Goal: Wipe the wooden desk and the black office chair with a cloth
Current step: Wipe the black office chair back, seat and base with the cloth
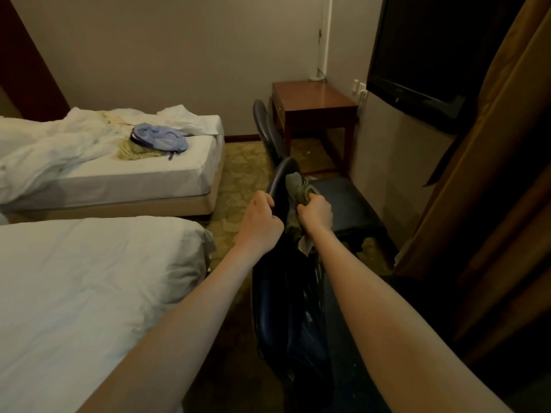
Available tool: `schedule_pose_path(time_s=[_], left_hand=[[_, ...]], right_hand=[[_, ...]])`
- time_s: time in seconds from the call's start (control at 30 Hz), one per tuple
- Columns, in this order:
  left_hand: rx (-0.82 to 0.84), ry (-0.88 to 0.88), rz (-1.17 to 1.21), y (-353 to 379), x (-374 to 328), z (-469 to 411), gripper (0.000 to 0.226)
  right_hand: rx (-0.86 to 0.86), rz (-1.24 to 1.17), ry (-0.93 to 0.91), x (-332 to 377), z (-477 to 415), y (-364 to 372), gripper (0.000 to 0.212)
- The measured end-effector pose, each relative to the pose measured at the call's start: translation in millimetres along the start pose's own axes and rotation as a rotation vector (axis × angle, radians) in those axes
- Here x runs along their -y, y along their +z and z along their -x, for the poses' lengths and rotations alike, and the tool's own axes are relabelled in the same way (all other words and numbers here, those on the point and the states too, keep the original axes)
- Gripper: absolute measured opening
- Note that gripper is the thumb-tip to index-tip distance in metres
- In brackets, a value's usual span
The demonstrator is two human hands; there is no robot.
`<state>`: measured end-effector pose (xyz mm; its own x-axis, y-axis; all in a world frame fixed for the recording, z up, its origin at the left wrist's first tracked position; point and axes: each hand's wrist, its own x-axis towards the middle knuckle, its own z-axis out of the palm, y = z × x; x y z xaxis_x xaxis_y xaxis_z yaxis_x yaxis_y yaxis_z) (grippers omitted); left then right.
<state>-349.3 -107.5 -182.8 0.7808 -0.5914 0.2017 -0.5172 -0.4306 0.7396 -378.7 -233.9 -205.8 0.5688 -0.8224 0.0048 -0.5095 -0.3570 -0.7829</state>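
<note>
The black office chair (283,308) stands in front of me, its back turned edge-on toward the camera. My left hand (261,219) grips the upper left edge of the chair back. My right hand (316,214) holds a greenish cloth (296,186) bunched against the inner face of the chair back near its top. A loose end of the cloth hangs below my right wrist. The wooden desk (313,98) stands at the far wall, reddish brown with a bare glossy top.
A second dark chair (264,123) sits by the desk. A dark padded stool (346,204) stands just right of the chair. Two white beds (89,278) fill the left side, a blue backpack (159,138) on the far one. Brown curtains (492,174) and a wall television (417,55) are on the right.
</note>
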Motion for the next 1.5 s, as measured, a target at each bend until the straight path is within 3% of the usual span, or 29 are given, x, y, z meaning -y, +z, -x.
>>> schedule_pose_path(time_s=[0.17,0.33,0.57,0.73,0.87,1.1,1.27,1.5], left_hand=[[0.0,0.002,-0.023,-1,-2,3,0.023],[-0.12,0.019,-0.066,-3,-1,12,0.021],[-0.032,0.024,-0.151,0,-10,45,0.022],[-0.134,-0.103,-0.043,2,-10,81,0.022],[-0.215,-0.084,-0.055,5,-6,94,0.019],[-0.232,-0.028,-0.163,10,-8,97,0.02],[-0.241,0.013,-0.159,10,-8,107,0.021],[-0.165,0.002,-0.102,8,-2,125,0.022]], right_hand=[[0.021,0.197,-0.037,-37,22,10,0.025],[0.157,0.203,0.068,-88,63,7,0.026],[0.076,-0.148,0.001,-62,80,-46,0.021],[0.138,-0.27,-0.195,-39,130,-31,0.026],[0.083,-0.124,-0.297,-64,159,-14,0.046],[0.08,0.005,-0.326,-75,161,-12,0.047],[0.112,0.275,-0.526,-96,171,-22,0.038],[0.25,0.43,-0.684,-73,187,-44,0.039]])
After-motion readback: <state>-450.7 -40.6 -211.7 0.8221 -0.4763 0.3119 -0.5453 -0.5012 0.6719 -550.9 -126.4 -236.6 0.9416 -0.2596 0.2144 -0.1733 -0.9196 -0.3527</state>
